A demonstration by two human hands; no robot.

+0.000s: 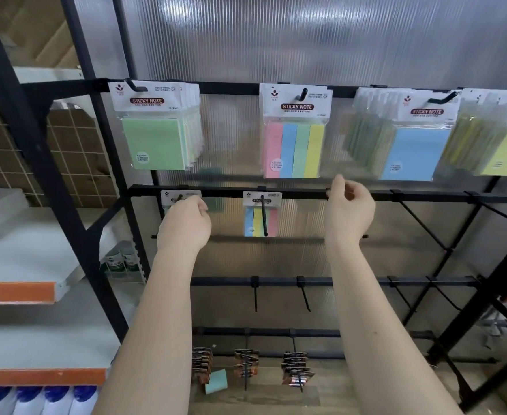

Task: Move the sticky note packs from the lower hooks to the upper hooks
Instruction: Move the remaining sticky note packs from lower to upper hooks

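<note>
A: Left hand (186, 221), fingers curled at the header card of the green pack (180, 197) on the lower rail (228, 192), left end. Grip probable, pinch itself hidden behind the knuckles.

B: Right hand (348, 211)?

A: Raised at the lower rail, right of centre; fingers loosely curled, thumb up, nothing visibly held. Contact with the rail impossible to confirm.

B: Packs left on the lower hooks?

A: Two in view: the green pack under the left hand, and a striped pack (261, 218) on the middle lower hook (264, 217), hanging free.

B: Upper rail (231, 88)?

A: Already loaded: a stack of green packs (156, 139) near the left end, a four-colour pack (295, 145) at centre, blue-fronted packs (417, 151) and yellow-fronted packs (504, 151) toward the right edge.

B: Step in hand?

A: Judged as lifting off the green pack. Next: slide along the hook to its tip, raise, thread the card hole onto the upper left hook (135, 85).

B: Unclear parts?

A: Most of the green pack hidden by the hand; yellow stack cut off at the frame's right edge; small print unreadable.
</note>
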